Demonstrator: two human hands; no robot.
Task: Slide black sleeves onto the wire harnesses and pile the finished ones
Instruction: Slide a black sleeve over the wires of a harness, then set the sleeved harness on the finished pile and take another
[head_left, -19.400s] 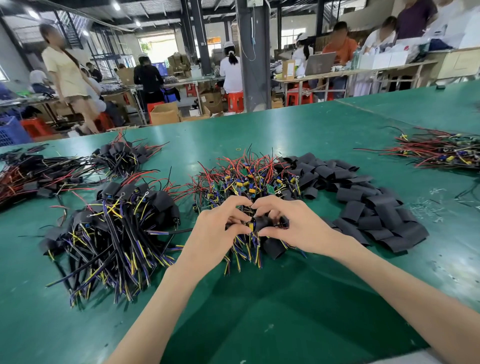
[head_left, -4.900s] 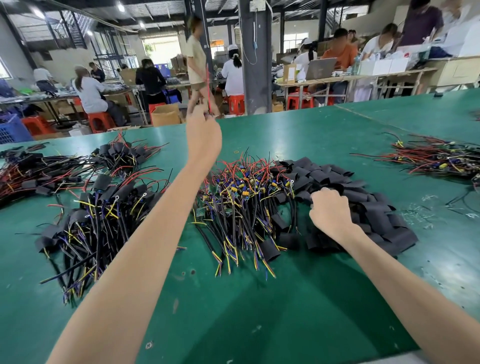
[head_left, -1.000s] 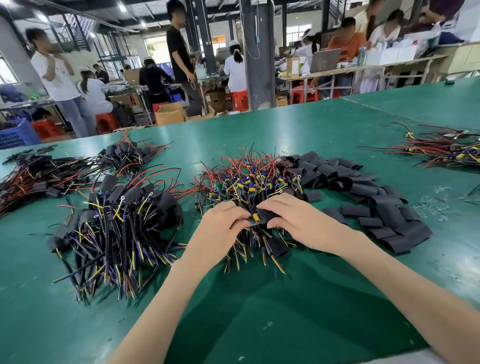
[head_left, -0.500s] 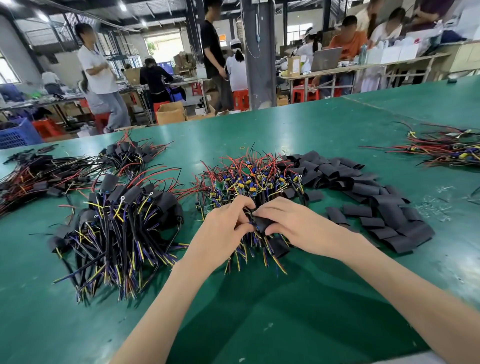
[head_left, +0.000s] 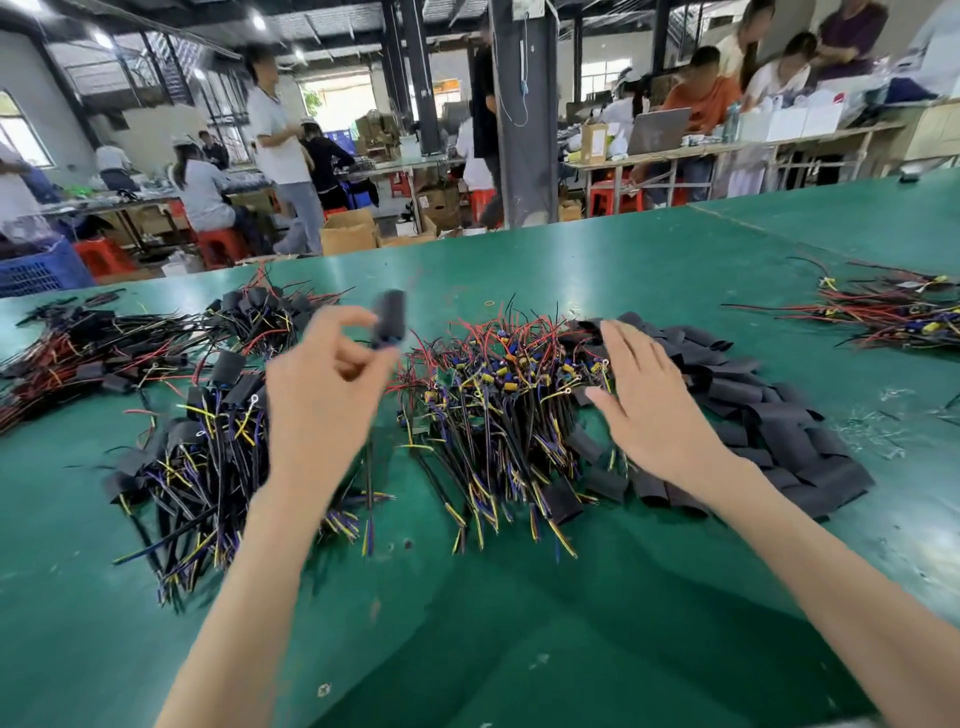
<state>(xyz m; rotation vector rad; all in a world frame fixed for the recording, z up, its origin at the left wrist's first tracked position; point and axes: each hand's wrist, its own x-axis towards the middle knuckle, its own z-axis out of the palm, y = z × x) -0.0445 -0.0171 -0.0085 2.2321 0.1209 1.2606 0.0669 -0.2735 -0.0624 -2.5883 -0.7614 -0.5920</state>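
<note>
Black sleeved harness (head_left: 388, 318) now aloft in left hand (head_left: 322, 395)

Dark pillar (head_left: 524, 130) at back centre. Green table (head_left: 519, 623) in front of pillar. Cardboard box (head_left: 347, 232) left of pillar, on floor. Standing person in white shirt (head_left: 278, 135) further left, blurred. Red stool (head_left: 221, 247) beyond. Blue crate (head_left: 36, 267) far left. Laptop (head_left: 657, 130) right of pillar, person in orange shirt (head_left: 701, 98) behind it.

Sleeved harness (head_left: 390, 318) pinched in left hand (head_left: 322, 395): sleeve matt black, blurred. Loose sleeves (head_left: 753, 405) right of grip: matt, smooth. Table (head_left: 519, 623) beneath: smooth green, faint sheen.
</note>
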